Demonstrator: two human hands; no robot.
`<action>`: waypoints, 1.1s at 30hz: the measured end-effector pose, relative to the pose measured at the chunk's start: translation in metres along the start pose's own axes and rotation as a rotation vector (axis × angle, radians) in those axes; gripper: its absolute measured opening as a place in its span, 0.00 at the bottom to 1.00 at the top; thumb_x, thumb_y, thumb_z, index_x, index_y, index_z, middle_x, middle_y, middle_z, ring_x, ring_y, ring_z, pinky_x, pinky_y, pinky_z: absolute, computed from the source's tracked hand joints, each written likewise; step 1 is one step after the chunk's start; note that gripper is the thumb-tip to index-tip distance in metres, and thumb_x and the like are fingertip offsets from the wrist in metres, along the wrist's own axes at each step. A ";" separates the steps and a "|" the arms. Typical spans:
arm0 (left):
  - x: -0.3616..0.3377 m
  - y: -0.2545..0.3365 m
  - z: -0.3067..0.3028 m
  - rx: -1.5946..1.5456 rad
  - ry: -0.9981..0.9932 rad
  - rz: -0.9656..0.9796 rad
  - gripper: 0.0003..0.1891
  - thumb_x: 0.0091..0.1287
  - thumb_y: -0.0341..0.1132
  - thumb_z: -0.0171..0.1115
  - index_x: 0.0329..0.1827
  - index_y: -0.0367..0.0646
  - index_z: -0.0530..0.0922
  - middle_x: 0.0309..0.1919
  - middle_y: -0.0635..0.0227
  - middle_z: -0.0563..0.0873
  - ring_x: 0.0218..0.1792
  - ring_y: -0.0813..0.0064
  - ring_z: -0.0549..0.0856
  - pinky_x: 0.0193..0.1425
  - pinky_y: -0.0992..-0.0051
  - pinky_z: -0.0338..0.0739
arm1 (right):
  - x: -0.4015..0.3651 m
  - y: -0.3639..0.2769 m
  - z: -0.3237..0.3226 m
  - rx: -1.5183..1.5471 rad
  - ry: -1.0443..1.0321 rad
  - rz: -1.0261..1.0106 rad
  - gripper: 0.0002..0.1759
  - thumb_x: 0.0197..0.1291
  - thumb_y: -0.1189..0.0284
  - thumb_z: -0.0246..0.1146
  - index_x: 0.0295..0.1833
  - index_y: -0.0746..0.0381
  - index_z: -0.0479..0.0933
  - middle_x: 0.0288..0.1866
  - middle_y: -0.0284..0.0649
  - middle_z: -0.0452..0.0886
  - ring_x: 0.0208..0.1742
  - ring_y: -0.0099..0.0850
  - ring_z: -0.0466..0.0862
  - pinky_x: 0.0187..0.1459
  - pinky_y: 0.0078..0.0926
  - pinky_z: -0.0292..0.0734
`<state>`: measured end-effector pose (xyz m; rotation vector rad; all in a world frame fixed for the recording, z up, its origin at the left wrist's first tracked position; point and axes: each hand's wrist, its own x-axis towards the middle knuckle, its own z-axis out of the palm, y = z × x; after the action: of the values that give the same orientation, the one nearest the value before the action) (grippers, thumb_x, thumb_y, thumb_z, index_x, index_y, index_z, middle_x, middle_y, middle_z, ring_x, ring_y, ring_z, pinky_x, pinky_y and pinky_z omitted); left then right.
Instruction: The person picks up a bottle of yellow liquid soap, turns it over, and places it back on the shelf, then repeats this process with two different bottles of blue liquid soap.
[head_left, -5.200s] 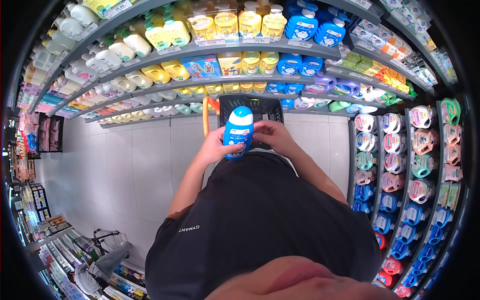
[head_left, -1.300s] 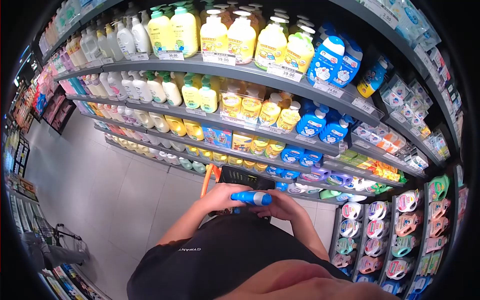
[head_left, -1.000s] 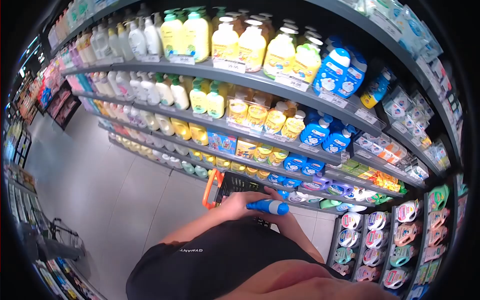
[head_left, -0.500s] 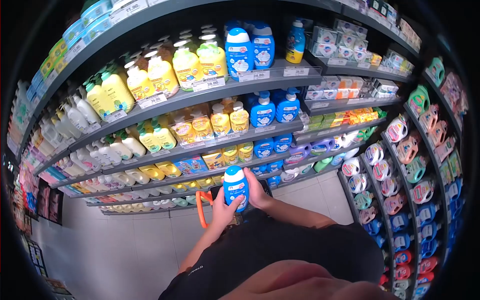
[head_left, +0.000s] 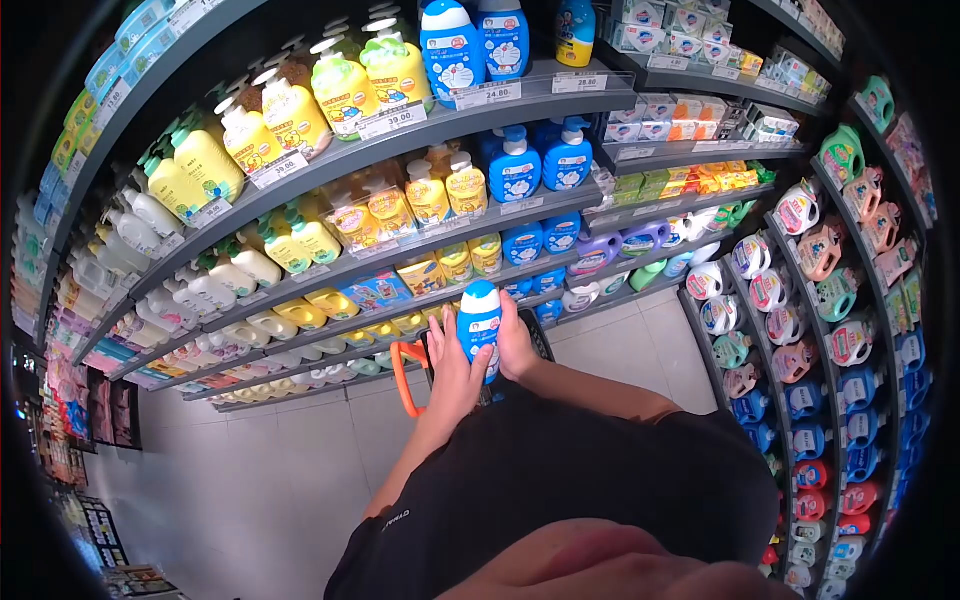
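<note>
A blue bottle with a rounded blue cap and white shoulder (head_left: 479,322) stands nearly upright in front of my body, its printed front facing me. My left hand (head_left: 453,362) grips its left side, with the thumb across the lower front. Wrapped against the opposite side is my right hand (head_left: 517,345); the fingertips behind the bottle are hidden. Matching blue bottles (head_left: 452,50) stand on the upper shelf, above a price tag (head_left: 487,94). Just left of my left hand is the orange handle (head_left: 404,380) of a dark basket or cart, mostly covered by my arms.
Curved-looking shelves (head_left: 330,150) cross the view ahead, holding yellow pump bottles (head_left: 343,90) and blue pump bottles (head_left: 514,165). A side rack (head_left: 800,330) of detergent bottles stands on the right. Grey floor tiles (head_left: 270,470) show at lower left.
The shelves sit higher in view and appear a little closer. Both hands and the bottle have shifted upward in the picture, and the fingers of my left hand show more at the bottle's left.
</note>
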<state>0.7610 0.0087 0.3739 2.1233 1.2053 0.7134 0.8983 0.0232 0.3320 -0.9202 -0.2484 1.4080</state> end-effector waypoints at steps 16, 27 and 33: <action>-0.024 -0.026 0.001 -0.248 -0.250 -0.009 0.36 0.82 0.46 0.50 0.84 0.36 0.51 0.80 0.34 0.58 0.83 0.44 0.56 0.82 0.58 0.55 | -0.009 -0.040 -0.055 0.043 0.055 0.250 0.36 0.72 0.34 0.47 0.49 0.58 0.77 0.31 0.50 0.86 0.29 0.44 0.88 0.32 0.43 0.87; -0.025 0.006 0.013 -0.656 -0.432 -0.135 0.35 0.76 0.33 0.63 0.83 0.44 0.58 0.69 0.51 0.78 0.69 0.63 0.77 0.71 0.67 0.70 | -0.002 -0.006 -0.074 0.032 0.150 0.182 0.28 0.78 0.44 0.51 0.52 0.58 0.78 0.39 0.41 0.87 0.37 0.33 0.88 0.42 0.33 0.86; -0.015 0.002 0.027 -0.736 -0.334 -0.279 0.31 0.74 0.28 0.64 0.79 0.44 0.64 0.59 0.68 0.83 0.55 0.77 0.83 0.58 0.75 0.80 | -0.009 -0.005 -0.056 -0.190 0.116 0.062 0.32 0.79 0.44 0.49 0.65 0.62 0.76 0.55 0.41 0.84 0.54 0.29 0.84 0.57 0.32 0.80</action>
<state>0.7741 -0.0117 0.3548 1.3632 0.8511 0.5343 0.9362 -0.0070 0.3025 -1.1708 -0.2711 1.3989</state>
